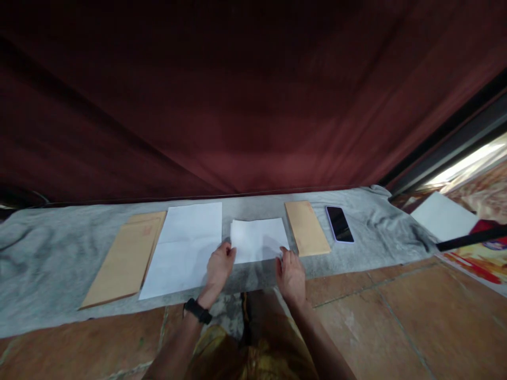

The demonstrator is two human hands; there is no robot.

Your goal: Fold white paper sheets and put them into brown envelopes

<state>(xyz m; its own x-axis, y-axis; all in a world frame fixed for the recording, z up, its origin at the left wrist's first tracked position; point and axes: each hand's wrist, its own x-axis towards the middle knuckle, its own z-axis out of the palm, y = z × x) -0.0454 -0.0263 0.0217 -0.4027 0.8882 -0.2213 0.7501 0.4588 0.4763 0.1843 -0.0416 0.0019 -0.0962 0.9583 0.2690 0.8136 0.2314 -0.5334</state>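
A folded white paper (259,238) lies on a grey cloth (47,264) in front of me. My left hand (219,266) pinches the paper's near left corner, with a black watch on that wrist. My right hand (290,274) grips the near right corner, fingers curled on the edge. A larger white sheet (184,248) with fold creases lies just left of my left hand.
A stack of brown envelopes (124,258) lies left of the large sheet. One brown envelope (307,228) and a black phone (339,224) lie to the right. A dark red curtain (237,105) hangs behind. Tiled floor (396,316) lies near me; a white sheet (441,216) lies at far right.
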